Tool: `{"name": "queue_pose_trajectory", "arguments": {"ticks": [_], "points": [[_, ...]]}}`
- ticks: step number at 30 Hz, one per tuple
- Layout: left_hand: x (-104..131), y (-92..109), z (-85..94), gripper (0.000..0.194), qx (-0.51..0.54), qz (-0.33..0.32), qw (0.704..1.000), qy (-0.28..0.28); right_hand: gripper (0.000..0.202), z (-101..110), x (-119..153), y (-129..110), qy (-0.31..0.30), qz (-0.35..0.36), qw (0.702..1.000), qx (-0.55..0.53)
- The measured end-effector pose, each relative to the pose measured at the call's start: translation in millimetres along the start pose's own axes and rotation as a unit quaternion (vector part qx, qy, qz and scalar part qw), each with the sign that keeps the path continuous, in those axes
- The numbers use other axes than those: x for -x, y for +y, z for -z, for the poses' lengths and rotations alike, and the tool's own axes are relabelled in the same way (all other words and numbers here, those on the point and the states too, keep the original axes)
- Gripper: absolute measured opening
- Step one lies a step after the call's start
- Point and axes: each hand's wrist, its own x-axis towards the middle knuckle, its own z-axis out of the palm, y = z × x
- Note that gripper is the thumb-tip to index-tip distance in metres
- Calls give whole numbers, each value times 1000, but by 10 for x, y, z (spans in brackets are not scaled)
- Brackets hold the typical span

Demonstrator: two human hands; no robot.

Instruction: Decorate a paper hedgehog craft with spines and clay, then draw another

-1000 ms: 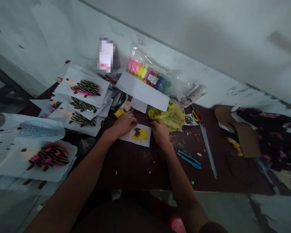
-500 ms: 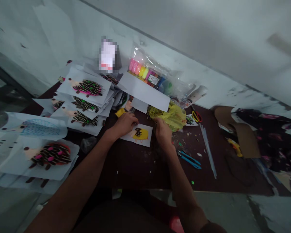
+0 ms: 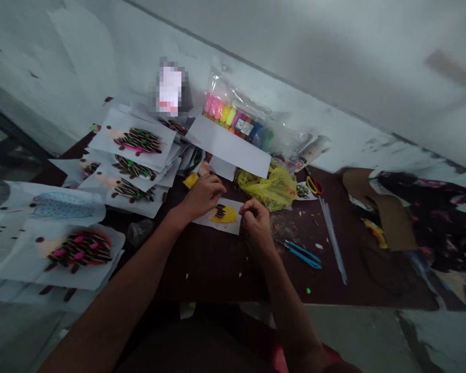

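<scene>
A small white paper card (image 3: 233,229) lies on the dark table, bearing a yellow hedgehog shape (image 3: 227,214) with several dark seeds stuck on its left part. My left hand (image 3: 204,196) rests over the card's upper left corner, fingers loosely stretched and partly hiding it. Just off the card's right edge, my right hand (image 3: 257,221) is closed in a pinch on a small dark sunflower seed (image 3: 241,211). Behind it sits a crumpled yellow plastic bag (image 3: 274,187). A yellow lump (image 3: 190,180) shows beyond my left hand.
Stacked seed-covered hedgehog pictures (image 3: 137,142) fill the left side. A clear bag of coloured clay (image 3: 229,114) leans by the wall, behind a white sheet (image 3: 229,147). To the right lie a blue cutter (image 3: 303,255), scissors (image 3: 314,185), glue sticks (image 3: 334,241) and brown cardboard (image 3: 392,217).
My right hand has come away from the yellow bag toward the card, a seed now showing at its fingertips. My left hand's fingers have shifted slightly right over the card.
</scene>
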Motion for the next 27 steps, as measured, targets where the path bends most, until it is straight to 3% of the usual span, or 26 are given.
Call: {"name": "queue_pose_trajectory", "arguments": {"ticks": [3,7,18,22,27], "points": [[-1,82,31,14,94,11,995,28,5,-65,-102,-49,43,-11,996,-78],[10,159,70,11,190,48,980,-35,10,-180,-185,-123,38,-9,993,-113],[9,197,70,11,239,68,968,-47,15,-245,-104,-48,59,-29,993,-102],[4,119,80,11,181,81,980,-21,13,-129,-118,-41,72,28,997,17],[8,-13,36,21,76,93,992,-40,10,-4,-31,-60,-39,62,981,182]]}}
